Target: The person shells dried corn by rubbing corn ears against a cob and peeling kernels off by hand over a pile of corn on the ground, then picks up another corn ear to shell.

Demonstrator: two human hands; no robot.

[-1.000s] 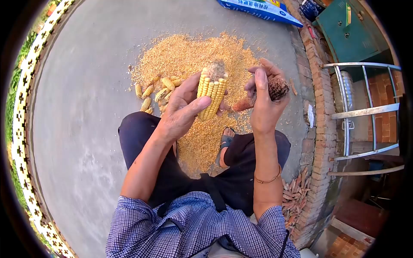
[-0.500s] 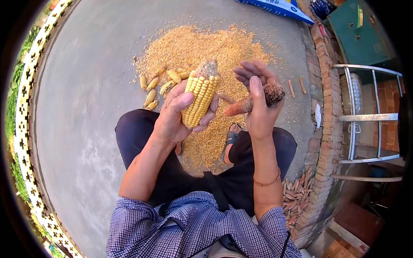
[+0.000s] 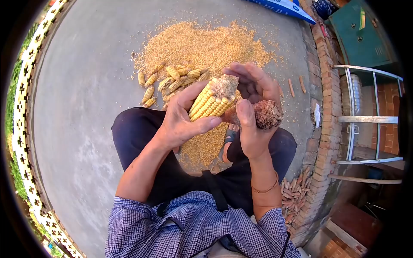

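1. from where i stand, a person sits low over a grey floor (image 3: 81,112), knees apart, both bare hands lifted in front of them.
2. the left hand (image 3: 177,118) is clamped round a yellow ear (image 3: 209,103), thumb on the near side, fingers mostly hidden behind. the ear tilts up to the right; its raised end is bare and pale, while full rows cover the rest of what shows.
3. the right hand (image 3: 254,136) holds a reddish cob (image 3: 269,115) pinned between thumb and palm. its fingers are raised and curved, apart from the cob. the cob's far end points toward the ear; i cannot tell whether they touch.
4. beyond the hands, kernels (image 3: 193,45) spread in a wide heap. loose ears (image 3: 173,73) lie at its near left edge.
5. on the right, two thin cobs (image 3: 291,87) lie on the floor, and a cob pile (image 3: 296,193) sits lower, by the bricks (image 3: 322,146).
6. the step in hand looks to me like bringing cob and ear together to loosen the rows.
7. the next move, i judge, calls for a firm left hold and the cob pressed squarely along the rows, fingertips clear.
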